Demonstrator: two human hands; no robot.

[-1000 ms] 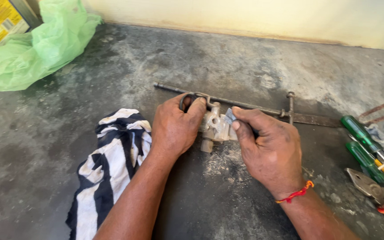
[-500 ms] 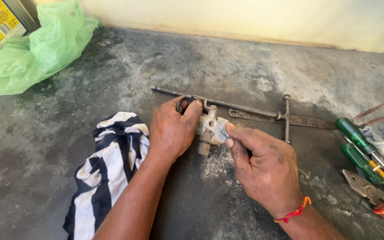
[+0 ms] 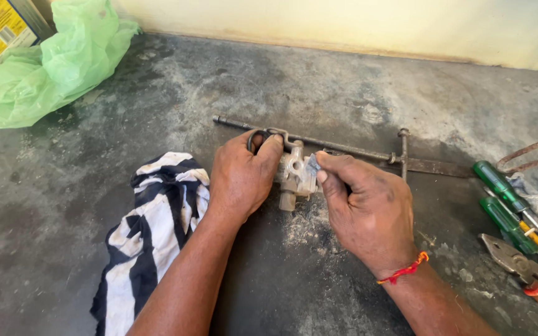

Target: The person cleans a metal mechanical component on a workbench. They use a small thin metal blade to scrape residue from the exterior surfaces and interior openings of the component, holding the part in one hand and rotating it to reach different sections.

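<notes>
While the left hand (image 3: 241,177) clenches around the pale cast-metal valve body (image 3: 295,177) on the floor, the right hand (image 3: 365,208) pinches a small grey abrasive scrap (image 3: 312,163) against it

Small cast metal fitting (image 3: 295,175), dull silver-grey with a tan tinge, several round ports and a short stub pointing down. Standing on the dark, dusty floor, amid pale powder, just in front of a long rusty rod. Small grey scrap of abrasive paper (image 3: 312,163) pressed against its right side.
</notes>
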